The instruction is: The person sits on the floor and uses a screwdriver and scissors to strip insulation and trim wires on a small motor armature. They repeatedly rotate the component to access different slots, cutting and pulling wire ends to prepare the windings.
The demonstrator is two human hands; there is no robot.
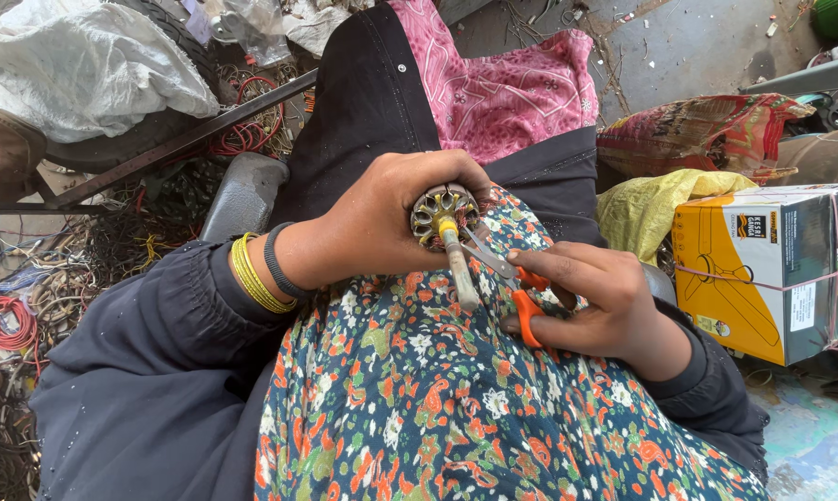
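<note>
Room around the motor stator is tight: it sits over my lap on the floral cloth, with the yellow cardboard box well off to its right and a tangle of wires well off to its left. Beyond it lies a pink cloth. My left hand reaches in from the left, wrist bent, fingers curled fully round the stator's rim, gripping it with its shaft pointing down toward me. My right hand comes in from the right just below the stator, fingers closed through the orange handles of the scissors, whose blades point up-left and reach the stator's windings.
</note>
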